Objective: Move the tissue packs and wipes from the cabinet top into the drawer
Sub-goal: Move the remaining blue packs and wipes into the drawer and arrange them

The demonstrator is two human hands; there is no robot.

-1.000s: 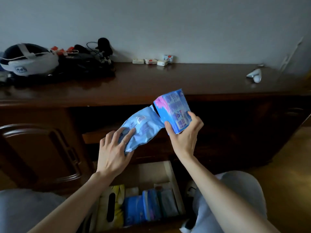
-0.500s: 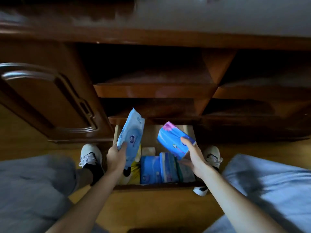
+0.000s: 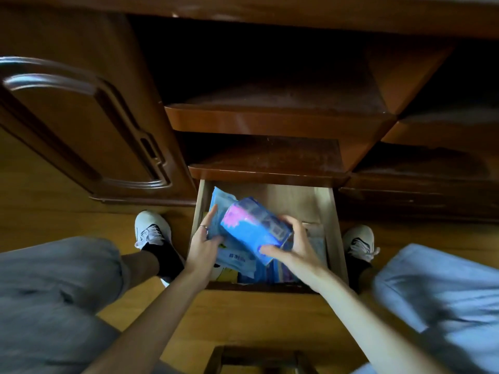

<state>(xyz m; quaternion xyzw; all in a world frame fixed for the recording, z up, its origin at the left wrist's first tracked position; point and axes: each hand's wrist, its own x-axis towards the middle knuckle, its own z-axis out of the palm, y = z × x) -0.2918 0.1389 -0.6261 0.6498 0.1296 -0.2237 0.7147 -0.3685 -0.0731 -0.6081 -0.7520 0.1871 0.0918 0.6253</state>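
Over the open drawer [image 3: 331, 225], a wipes pack [image 3: 224, 236] is gripped by the left hand [image 3: 203, 245] and a tissue pack [image 3: 253, 228] by the right hand [image 3: 294, 245]; lowering and release appear called for next.

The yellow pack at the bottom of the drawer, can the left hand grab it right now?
Probably not yet. The left hand is already holding the light blue wipes pack, and that pack lies over most of the yellow pack in the drawer. It would likely need to let go first.
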